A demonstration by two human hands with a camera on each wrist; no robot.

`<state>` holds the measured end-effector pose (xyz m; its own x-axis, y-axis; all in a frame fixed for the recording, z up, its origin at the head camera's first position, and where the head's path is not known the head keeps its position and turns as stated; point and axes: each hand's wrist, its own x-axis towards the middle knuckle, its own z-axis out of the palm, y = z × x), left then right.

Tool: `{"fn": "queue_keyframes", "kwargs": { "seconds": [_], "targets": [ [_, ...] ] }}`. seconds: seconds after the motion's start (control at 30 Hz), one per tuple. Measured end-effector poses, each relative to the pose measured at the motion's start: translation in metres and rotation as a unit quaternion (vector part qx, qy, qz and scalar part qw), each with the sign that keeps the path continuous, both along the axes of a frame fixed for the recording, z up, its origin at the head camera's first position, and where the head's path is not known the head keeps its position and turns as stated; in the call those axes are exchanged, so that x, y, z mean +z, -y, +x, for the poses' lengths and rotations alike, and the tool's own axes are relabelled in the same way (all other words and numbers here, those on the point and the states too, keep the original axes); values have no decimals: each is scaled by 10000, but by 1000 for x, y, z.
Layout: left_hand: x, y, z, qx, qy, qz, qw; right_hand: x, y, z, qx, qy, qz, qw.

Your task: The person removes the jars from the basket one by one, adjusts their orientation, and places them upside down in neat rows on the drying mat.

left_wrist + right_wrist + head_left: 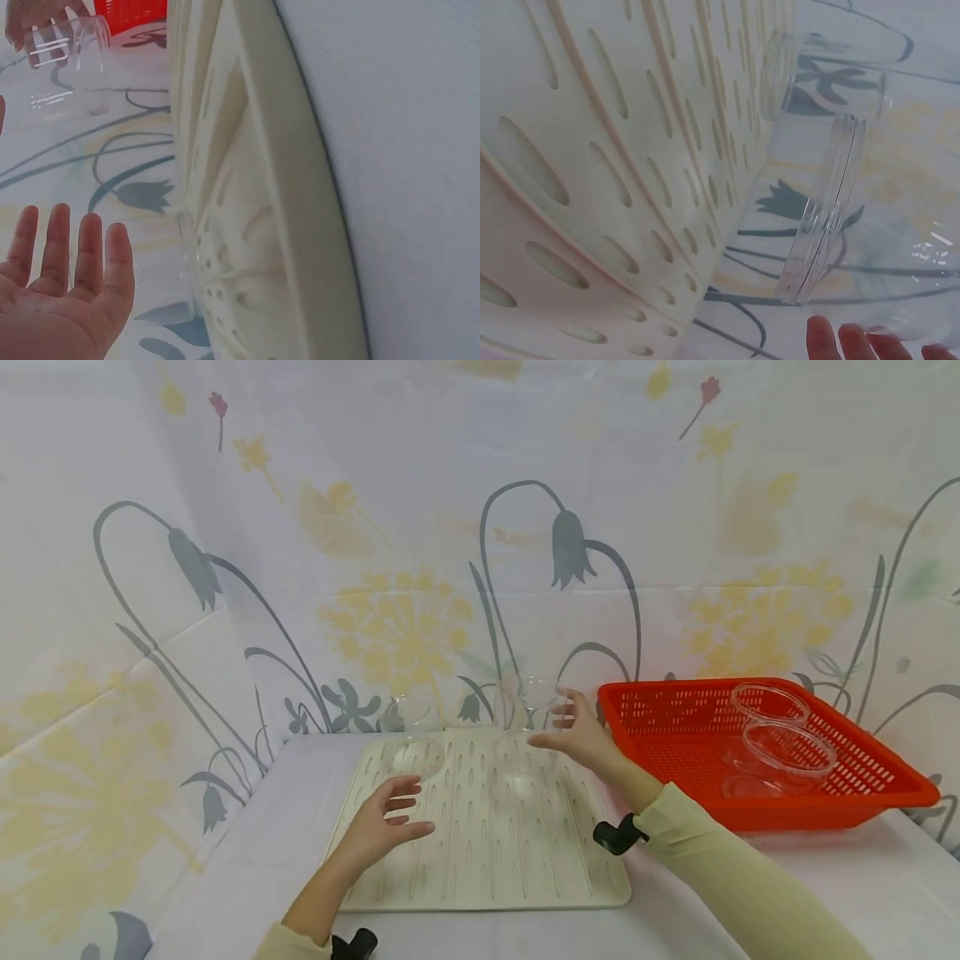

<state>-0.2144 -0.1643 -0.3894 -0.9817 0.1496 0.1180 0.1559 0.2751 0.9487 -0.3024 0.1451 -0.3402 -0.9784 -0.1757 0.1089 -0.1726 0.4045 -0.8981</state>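
Observation:
My right hand (581, 735) grips a clear jar (525, 718) from its right side, above the back of a cream ridged mat (480, 827). The jar's rim (825, 210) faces down toward the mat, with a gap below it in both wrist views. Another clear jar (412, 727) stands on the mat's back left part, also seen faintly in the right wrist view. My left hand (382, 822) is over the mat's left side, its fingers apart and holding nothing. In the left wrist view its palm (60, 315) shows, fingers loosely extended.
A red perforated basket (667, 760) stands to the right of the mat, with clear jars (787, 760) in its right half. A white cloth (247, 843) covers the table. Behind the mat hangs a flower-printed curtain (420, 485).

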Motion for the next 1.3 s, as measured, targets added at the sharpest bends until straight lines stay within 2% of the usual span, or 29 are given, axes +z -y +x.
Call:
{"fn": "queue_keyframes", "kwargs": {
  "seconds": [0.23, 0.43, 0.67, 0.97, 1.3],
  "targets": [
    [-6, 17, 6, 251, 7, -239, 9994, -8, 7, -8, -36, 193, -131, 9997],
    [-10, 30, 10, 355, 157, -404, 9984, -16, 8, -12, -66, 234, -220, 9995],
    [-7, 44, 14, 521, 324, -529, 9967, -26, 11, -22, -181, 272, -330, 9989],
    [-5, 62, 19, 694, 636, -977, 9908, -40, 16, -34, -567, 421, -500, 9963],
    [-10, 84, 22, 880, 949, -1312, 9829, -51, 26, -45, -480, 467, -498, 9965]
  ]
}}
